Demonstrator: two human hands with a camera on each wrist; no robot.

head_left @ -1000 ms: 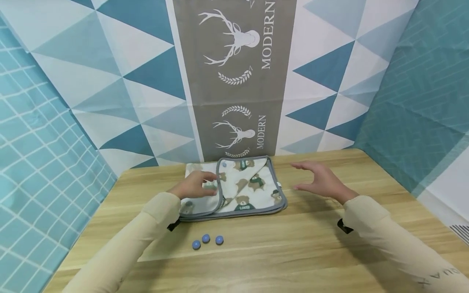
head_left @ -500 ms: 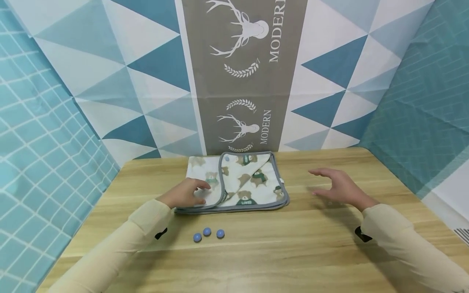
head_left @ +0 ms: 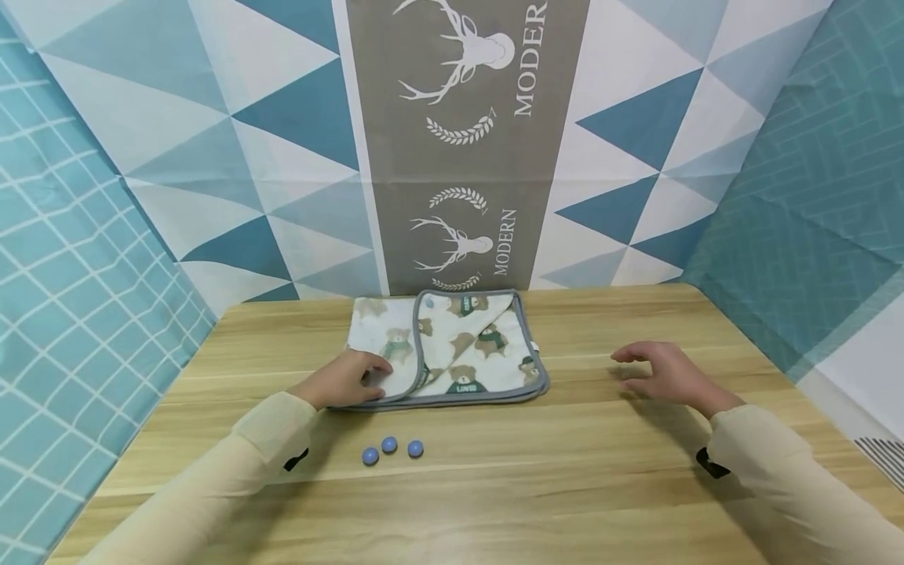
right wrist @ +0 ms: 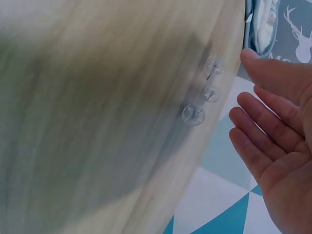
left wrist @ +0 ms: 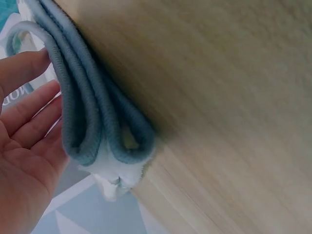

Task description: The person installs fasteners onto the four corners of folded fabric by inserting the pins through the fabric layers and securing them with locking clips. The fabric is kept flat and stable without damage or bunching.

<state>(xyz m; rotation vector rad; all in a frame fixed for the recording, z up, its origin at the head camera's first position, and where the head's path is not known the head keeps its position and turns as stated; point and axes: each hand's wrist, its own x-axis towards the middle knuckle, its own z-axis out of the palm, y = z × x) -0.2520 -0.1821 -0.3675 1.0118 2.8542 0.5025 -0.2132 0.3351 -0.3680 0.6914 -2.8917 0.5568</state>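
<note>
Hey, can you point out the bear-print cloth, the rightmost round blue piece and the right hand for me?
Bear-print cloth point(head_left: 455, 351): head view, middle of its folded top.
Rightmost round blue piece point(head_left: 415, 448): head view, its rounded top.
Right hand point(head_left: 665, 372): head view, mid-hand, behind the fingers.

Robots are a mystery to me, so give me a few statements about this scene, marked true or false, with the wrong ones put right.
1. Three round blue pieces lie on the wooden table. True.
2. The left hand is at the left end of the bear-print cloth. True.
3. The cloth is spread out in a single layer. False: it is folded.
4. The right hand is apart from the cloth. True.
5. The blue pieces lie nearer the right hand. False: nearer the left.
</note>
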